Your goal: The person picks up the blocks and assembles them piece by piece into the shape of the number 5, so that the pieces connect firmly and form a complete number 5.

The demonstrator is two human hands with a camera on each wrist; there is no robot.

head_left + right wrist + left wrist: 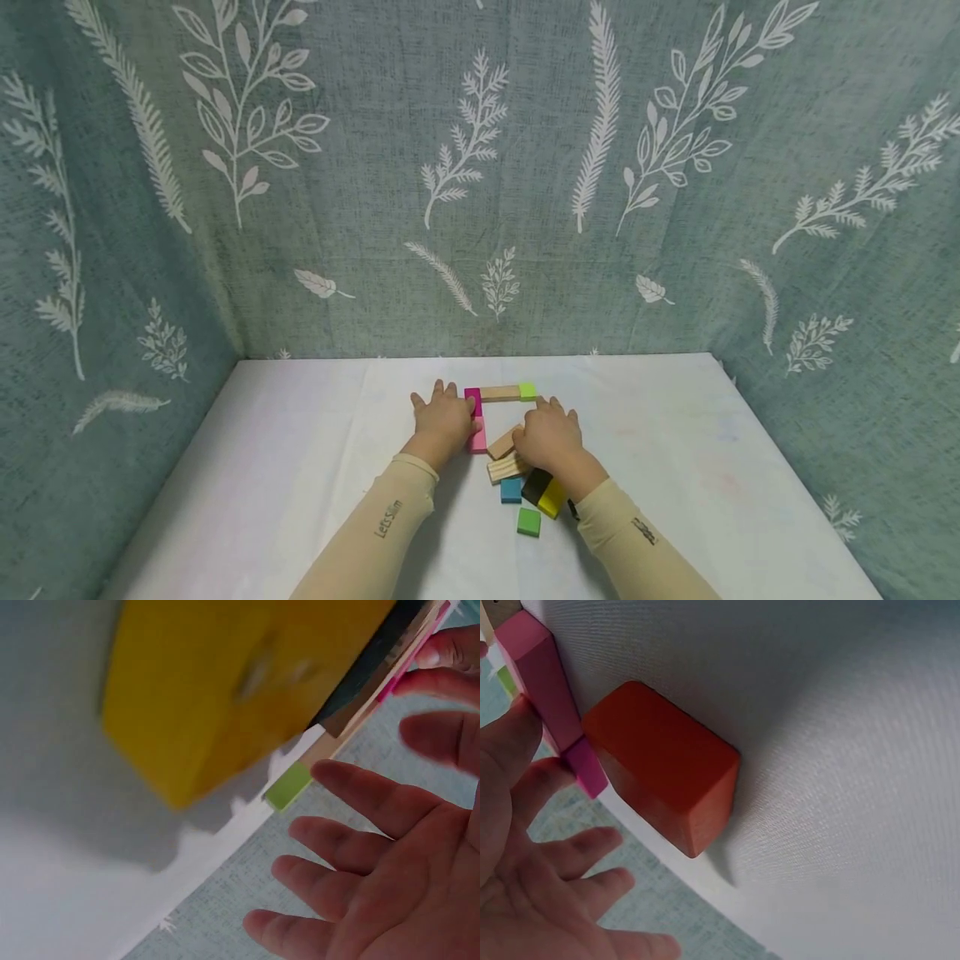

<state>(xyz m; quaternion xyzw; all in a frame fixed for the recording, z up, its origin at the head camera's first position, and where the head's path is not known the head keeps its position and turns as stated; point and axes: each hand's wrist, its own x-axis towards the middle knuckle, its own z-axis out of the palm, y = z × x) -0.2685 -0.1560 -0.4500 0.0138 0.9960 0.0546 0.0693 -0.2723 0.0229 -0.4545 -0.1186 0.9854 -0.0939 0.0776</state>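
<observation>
My left hand (442,421) lies against a magenta block (472,401) and a pink block (477,436) lined up end to end. In the left wrist view its thumb touches the pink block (544,682) and the index finger reaches the magenta block (585,765); the other fingers are spread. My right hand (551,435), fingers extended and apart, hovers over loose blocks, its thumb beside a tan wooden block (505,442). A wooden block (500,393) and a lime green block (528,391) form a row running right from the magenta block.
Nearer lie a striped wooden block (507,469), a blue block (511,490), a dark block (536,485), a yellow block (552,500) and a green block (528,522). An orange-red block (660,757) stands near the left wrist. Patterned cloth (480,208) surrounds the white table (300,467).
</observation>
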